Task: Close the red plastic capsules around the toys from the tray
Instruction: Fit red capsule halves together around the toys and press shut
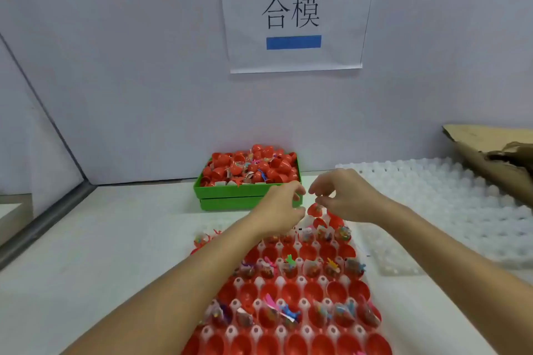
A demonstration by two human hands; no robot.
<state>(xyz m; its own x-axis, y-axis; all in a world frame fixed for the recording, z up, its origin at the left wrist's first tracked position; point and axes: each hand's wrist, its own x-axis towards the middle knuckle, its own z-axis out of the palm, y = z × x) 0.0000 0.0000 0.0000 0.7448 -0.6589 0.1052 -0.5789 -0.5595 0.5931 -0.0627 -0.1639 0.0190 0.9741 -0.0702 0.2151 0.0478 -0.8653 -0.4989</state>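
Both hands over far end of tray. Left hand and right hand fingers loosely curled, tips near each other; whether holding anything, cannot tell. Capsule halves just below right hand fingertips, nearer right hand. Filled green bin just beyond.

Bright, even, shadowless light; soft overall focus, wide-angle bending at edges, slight blur on the hands

Two hands, one green bin, one sign.
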